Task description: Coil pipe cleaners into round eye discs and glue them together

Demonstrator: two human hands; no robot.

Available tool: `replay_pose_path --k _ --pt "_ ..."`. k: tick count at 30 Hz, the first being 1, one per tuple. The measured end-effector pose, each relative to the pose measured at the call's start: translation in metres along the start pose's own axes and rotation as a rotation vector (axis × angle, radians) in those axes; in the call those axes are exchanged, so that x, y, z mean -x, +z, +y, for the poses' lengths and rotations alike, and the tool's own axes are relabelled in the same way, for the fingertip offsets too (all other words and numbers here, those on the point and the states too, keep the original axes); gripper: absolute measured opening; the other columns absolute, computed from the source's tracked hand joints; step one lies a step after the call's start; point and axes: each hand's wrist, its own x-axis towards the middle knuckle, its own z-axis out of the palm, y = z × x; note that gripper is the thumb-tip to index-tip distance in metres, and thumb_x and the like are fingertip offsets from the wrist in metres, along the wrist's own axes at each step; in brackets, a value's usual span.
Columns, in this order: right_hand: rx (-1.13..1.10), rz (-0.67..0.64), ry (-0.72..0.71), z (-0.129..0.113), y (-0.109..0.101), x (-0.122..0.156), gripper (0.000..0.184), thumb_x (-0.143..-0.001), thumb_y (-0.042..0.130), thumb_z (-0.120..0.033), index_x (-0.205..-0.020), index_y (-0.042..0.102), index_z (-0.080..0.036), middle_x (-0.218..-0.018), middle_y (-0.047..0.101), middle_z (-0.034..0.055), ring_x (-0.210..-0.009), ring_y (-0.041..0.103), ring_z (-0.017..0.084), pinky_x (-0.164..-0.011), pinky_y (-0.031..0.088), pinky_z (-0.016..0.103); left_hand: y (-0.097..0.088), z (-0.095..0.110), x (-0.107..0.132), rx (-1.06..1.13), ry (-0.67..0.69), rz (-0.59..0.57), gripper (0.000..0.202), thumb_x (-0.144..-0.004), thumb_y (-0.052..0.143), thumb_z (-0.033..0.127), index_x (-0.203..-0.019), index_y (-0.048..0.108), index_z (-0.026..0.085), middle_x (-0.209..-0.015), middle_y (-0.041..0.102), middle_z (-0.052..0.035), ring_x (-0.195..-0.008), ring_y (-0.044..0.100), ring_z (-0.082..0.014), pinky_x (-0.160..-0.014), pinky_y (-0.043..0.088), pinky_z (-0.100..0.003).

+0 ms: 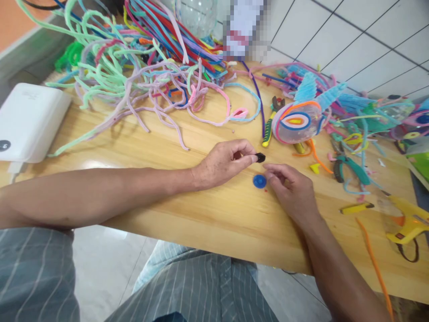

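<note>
My left hand (224, 162) reaches across the wooden table (208, 210) and pinches a small black piece (260, 157) between thumb and fingertips. Just below it, my right hand (291, 188) rests on the table with its fingers curled beside a small blue disc (259, 181); the fingertips touch or nearly touch the disc. What the right fingers hold, if anything, is hidden. A clear plastic bottle craft wrapped in coloured pipe cleaners (300, 120) lies just beyond both hands.
A big tangle of coloured pipe cleaners (140, 58) covers the far left of the table. A white box (28, 120) sits at the left edge. Pliers (272, 120), cutters (348, 167), a yellow glue gun (407, 221) and an orange pipe cleaner (375, 264) lie at right.
</note>
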Motion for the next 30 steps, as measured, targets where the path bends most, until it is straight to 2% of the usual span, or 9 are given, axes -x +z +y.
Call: replay_pose_path --k 3,8,10,14,18,23,26,28,30 --pt "0.003 -0.026 -0.045 -0.001 -0.004 0.001 0.021 -0.095 0.064 -0.03 -0.112 0.074 -0.026 -0.088 0.074 0.0034 -0.071 0.067 0.019 -0.068 0.056 0.036 0.0 0.001 0.0 0.012 0.008 0.0 0.018 -0.092 0.064 0.031 -0.084 0.064 0.015 -0.074 0.057 0.0011 -0.069 0.047 -0.0108 -0.064 0.039 -0.024" --pt "0.08 -0.113 -0.197 -0.001 -0.005 0.006 0.023 -0.09 0.069 -0.028 -0.113 0.068 -0.025 -0.104 0.069 0.0085 -0.097 0.069 0.026 -0.085 0.057 0.045 0.0 0.001 0.001 0.017 0.011 -0.01 0.017 -0.092 0.063 0.03 -0.084 0.064 0.015 -0.075 0.059 0.0006 -0.07 0.048 -0.0112 -0.065 0.041 -0.024" --pt "0.085 -0.105 -0.207 0.0 -0.003 0.006 0.014 -0.089 0.069 -0.026 -0.103 0.066 -0.025 -0.098 0.069 0.007 -0.093 0.068 0.025 -0.082 0.057 0.043 0.0 0.0 0.001 0.005 0.011 -0.006 0.017 -0.093 0.062 0.031 -0.085 0.064 0.015 -0.076 0.059 0.0001 -0.071 0.05 -0.0116 -0.067 0.042 -0.024" --pt "0.078 -0.039 -0.146 -0.001 -0.001 0.004 0.006 -0.088 0.069 -0.024 -0.089 0.063 -0.025 -0.08 0.066 0.0014 -0.069 0.063 0.018 -0.063 0.052 0.033 0.0 -0.001 0.0 -0.009 0.011 -0.002 0.019 -0.093 0.062 0.033 -0.084 0.064 0.015 -0.075 0.058 0.0002 -0.071 0.049 -0.0116 -0.066 0.041 -0.025" --pt "0.234 0.068 -0.241 -0.006 0.001 0.006 0.006 -0.091 0.064 -0.021 -0.094 0.066 -0.025 -0.085 0.072 0.0056 -0.079 0.069 0.024 -0.072 0.055 0.038 0.0 -0.001 0.0 0.017 0.019 -0.007 0.021 -0.093 0.063 0.034 -0.084 0.063 0.015 -0.074 0.056 0.0008 -0.069 0.047 -0.011 -0.065 0.04 -0.024" --pt "0.303 -0.083 -0.403 -0.016 -0.006 0.011 0.017 -0.093 0.064 -0.026 -0.109 0.068 -0.023 -0.105 0.076 0.0108 -0.096 0.072 0.029 -0.083 0.057 0.045 0.001 -0.001 0.001 0.021 0.016 -0.004 0.021 -0.093 0.065 0.034 -0.085 0.064 0.014 -0.074 0.057 0.0015 -0.068 0.047 -0.0101 -0.064 0.039 -0.023" --pt "0.286 -0.05 -0.36 -0.02 -0.025 0.014 0.018 -0.095 0.065 -0.03 -0.11 0.069 -0.022 -0.104 0.076 0.0099 -0.097 0.072 0.027 -0.087 0.057 0.043 0.0 -0.001 0.002 -0.013 0.029 -0.015 0.021 -0.094 0.064 0.032 -0.086 0.066 0.013 -0.075 0.059 0.0009 -0.068 0.049 -0.0099 -0.064 0.04 -0.023" --pt "0.271 0.002 -0.25 -0.02 -0.044 0.023 0.015 -0.096 0.065 -0.032 -0.107 0.07 -0.023 -0.099 0.076 0.007 -0.09 0.072 0.024 -0.085 0.057 0.04 0.0 -0.001 0.004 -0.05 0.054 -0.036 0.019 -0.095 0.063 0.03 -0.088 0.067 0.013 -0.076 0.063 -0.0001 -0.067 0.051 -0.0098 -0.064 0.041 -0.022" --pt "0.266 0.066 -0.075 -0.012 -0.063 0.042 0.015 -0.095 0.066 -0.036 -0.102 0.072 -0.025 -0.094 0.076 0.0048 -0.082 0.071 0.022 -0.08 0.057 0.037 0.0 0.0 0.007 -0.115 0.121 -0.098 0.017 -0.097 0.062 0.027 -0.089 0.069 0.013 -0.078 0.067 -0.0017 -0.068 0.055 -0.0102 -0.065 0.043 -0.022"
